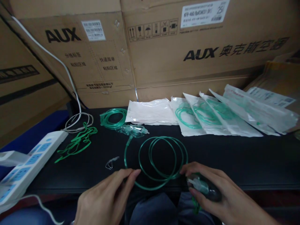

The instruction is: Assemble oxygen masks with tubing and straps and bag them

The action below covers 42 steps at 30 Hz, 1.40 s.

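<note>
My right hand [217, 190] is wrapped round a clear green oxygen mask [203, 187], which lies in the palm with a whitish connector towards the fingertips. A green strap [196, 204] hangs below it. The index fingertip comes up to a loose coil of green tubing [174, 156] on the black table. My left hand [105, 197] pinches thumb and index finger together over the tubing's near-left curve; what is between them is hidden. The tubing leads up to a second oxygen mask [133, 130]. A small clear looped piece [112, 162] lies beyond the left hand.
A bundle of green tubing [113, 118] and tangled green straps [79, 140] lie at left. White packets [152, 111] and several pouches with green tubing [189, 117] line the back. A power strip [35, 162] borders the left; large cardboard boxes [159, 72] stand behind.
</note>
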Each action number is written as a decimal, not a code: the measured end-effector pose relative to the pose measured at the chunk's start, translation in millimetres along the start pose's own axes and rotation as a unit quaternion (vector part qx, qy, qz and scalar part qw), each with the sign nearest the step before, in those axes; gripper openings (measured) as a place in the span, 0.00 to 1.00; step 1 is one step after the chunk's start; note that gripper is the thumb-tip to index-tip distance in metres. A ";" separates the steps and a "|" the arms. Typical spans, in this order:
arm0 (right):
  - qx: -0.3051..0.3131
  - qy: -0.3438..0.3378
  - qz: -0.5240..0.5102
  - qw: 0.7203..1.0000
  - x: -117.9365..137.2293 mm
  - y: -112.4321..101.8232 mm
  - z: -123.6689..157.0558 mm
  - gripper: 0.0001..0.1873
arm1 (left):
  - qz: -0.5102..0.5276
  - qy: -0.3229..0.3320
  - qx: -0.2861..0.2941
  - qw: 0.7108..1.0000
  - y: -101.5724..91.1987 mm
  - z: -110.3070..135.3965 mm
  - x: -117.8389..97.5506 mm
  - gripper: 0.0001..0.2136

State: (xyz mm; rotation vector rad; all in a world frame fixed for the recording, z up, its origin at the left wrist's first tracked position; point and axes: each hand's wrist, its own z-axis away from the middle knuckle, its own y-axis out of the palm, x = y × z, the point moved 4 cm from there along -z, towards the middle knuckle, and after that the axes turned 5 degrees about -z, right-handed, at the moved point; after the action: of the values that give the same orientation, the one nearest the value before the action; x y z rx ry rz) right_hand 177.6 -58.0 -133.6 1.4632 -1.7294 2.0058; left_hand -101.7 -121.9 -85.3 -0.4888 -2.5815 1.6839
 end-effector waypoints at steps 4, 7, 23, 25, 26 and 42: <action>0.016 -0.029 0.020 0.999 4.6 -10.0 -3.7 0.16 | 0.007 -0.111 0.019 0.994 8.8 -3.1 14.7 0.14; 0.013 -0.045 0.013 0.999 6.6 -17.3 -8.1 0.15 | 0.018 -0.140 0.045 0.989 18.6 -6.7 18.3 0.26; 0.037 -0.147 -0.137 0.979 -11.4 -15.2 -29.0 0.22 | 0.043 -0.068 0.074 0.994 82.5 -63.0 -17.0 0.13; 0.037 -0.147 -0.138 0.979 -14.2 -16.9 -29.1 0.22 | 0.039 -0.046 0.103 0.993 85.1 -67.6 -16.6 0.16; 0.036 -0.146 -0.136 0.979 -15.0 -18.1 -29.0 0.21 | 0.032 -0.038 0.122 0.991 85.5 -70.2 -16.4 0.17; -0.082 -0.069 -0.070 0.992 -15.8 -20.1 -10.5 0.17 | -0.157 0.069 0.144 0.975 91.2 -81.3 -26.4 0.21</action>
State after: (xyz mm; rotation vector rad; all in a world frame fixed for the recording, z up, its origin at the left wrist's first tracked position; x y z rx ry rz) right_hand 192.6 -35.1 -129.5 1.6514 -1.7413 1.6882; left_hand -38.9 -23.0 -129.1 -0.1675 -2.1319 1.7928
